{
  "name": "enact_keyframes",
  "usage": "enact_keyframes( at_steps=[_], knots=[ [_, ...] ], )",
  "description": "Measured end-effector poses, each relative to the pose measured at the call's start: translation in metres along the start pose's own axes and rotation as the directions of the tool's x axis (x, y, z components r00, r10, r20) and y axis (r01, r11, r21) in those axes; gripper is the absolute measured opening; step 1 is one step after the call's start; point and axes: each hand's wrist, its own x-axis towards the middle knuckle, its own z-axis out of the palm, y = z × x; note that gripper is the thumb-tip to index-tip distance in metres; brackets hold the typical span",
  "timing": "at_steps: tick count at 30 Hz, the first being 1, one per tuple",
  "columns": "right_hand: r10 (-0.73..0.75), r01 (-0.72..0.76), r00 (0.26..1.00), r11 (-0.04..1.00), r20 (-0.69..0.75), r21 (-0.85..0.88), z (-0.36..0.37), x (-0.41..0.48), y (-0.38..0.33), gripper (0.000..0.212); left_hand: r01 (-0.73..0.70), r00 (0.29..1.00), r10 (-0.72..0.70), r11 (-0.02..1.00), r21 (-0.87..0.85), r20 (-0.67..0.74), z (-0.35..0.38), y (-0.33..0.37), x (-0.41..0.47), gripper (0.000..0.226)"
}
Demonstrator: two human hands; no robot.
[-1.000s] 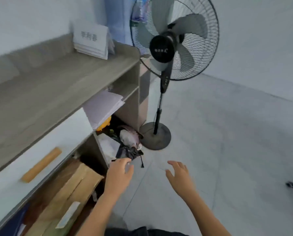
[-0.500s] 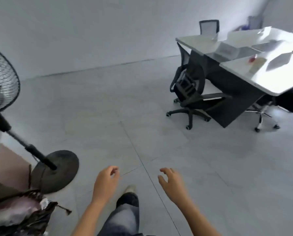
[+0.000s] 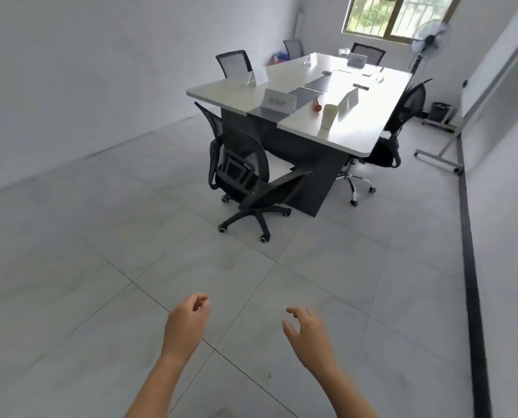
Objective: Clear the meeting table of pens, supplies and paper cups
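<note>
Low in the view, above the pale grey floor tiles, both bare hands hang free and hold nothing: the left hand [image 3: 187, 322] has its fingers loosely curled toward the thumb, and the right hand [image 3: 307, 333] is spread a little wider, relaxed. I judge they are empty because the person is walking to fetch more things. Well apart from the hands stands the long white meeting table [image 3: 357, 140] with its dark base. Near its closest end a white paper cup [image 3: 328, 116] stands upright, and just beside it lies a small red object [image 3: 317, 107], maybe a pen or cap; I cannot tell. Farther along lie dark thin items, too small to name. A black mesh office chair [image 3: 245, 176] stands between the person and the table, so the approach probably must go around it.
</note>
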Motion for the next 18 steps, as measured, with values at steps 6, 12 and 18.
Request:
enact_keyframes(
  at_steps=[6,12,18],
  knots=[
    [0.147,-0.147,0.989,0.989,0.011,-0.004,0.017,-0.011,0.01,0.036,0.035,0.98,-0.037,0.999,0.017,0.197,0.018,-0.011,0.022,0.009],
    [0.253,-0.253,0.967,0.968,-0.021,0.005,0.012,0.002,0.029,0.037,0.017,0.954,-0.025,0.999,0.029,0.298,0.043,0.002,0.045,0.008],
    [0.266,-0.261,0.962,0.963,-0.067,0.074,-0.006,0.045,0.051,0.037,0.037,0.952,-0.054,0.997,0.063,0.302,0.078,0.023,0.075,0.009]
  ],
)
